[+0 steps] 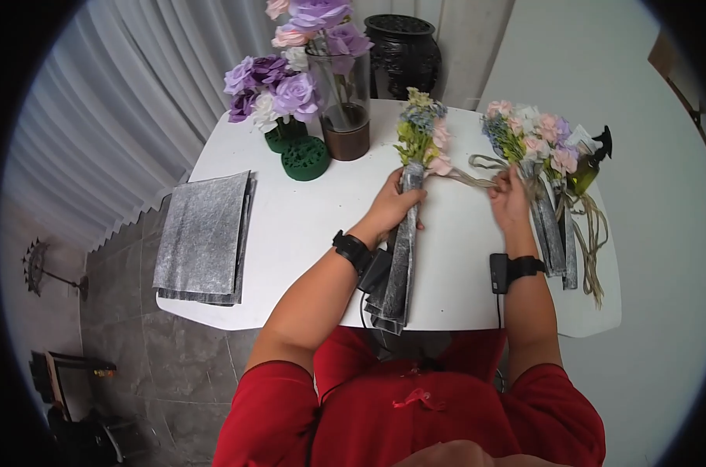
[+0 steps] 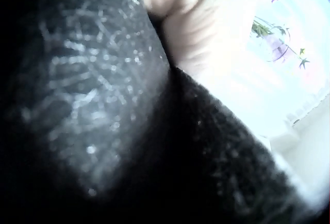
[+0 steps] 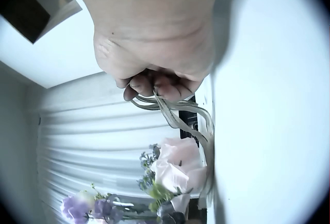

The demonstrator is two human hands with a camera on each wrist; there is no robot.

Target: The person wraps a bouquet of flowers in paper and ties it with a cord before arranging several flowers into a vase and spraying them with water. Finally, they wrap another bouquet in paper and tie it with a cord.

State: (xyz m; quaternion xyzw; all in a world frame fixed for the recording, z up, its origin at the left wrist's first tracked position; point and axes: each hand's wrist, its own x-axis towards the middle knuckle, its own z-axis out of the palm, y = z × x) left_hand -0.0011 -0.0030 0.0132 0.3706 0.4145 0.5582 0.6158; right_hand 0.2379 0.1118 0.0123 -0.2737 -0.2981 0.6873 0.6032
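Observation:
A small bouquet [image 1: 423,128] of pink, blue and yellow-green flowers, its stems wrapped in grey mesh paper [image 1: 400,272], is gripped around the wrap by the left hand [image 1: 392,204]. Grey wrap [image 2: 98,80] fills most of the left wrist view below that hand [image 2: 191,23]. To the right, the right hand [image 1: 511,201] pinches strands of tan raffia [image 1: 465,179] that stretch from the bouquet's neck. The right wrist view shows curled fingers [image 3: 172,89] on the looped raffia [image 3: 178,118], with a pink flower [image 3: 178,167] below.
Two wrapped bouquets [image 1: 550,226] with hanging raffia [image 1: 594,249] and a spray bottle [image 1: 590,167] are at the right. Folded grey paper [image 1: 201,233] lies left. Purple and white flowers [image 1: 275,89], green foam [image 1: 306,158], a glass vase [image 1: 345,101] and a black stand [image 1: 403,54] are at the back.

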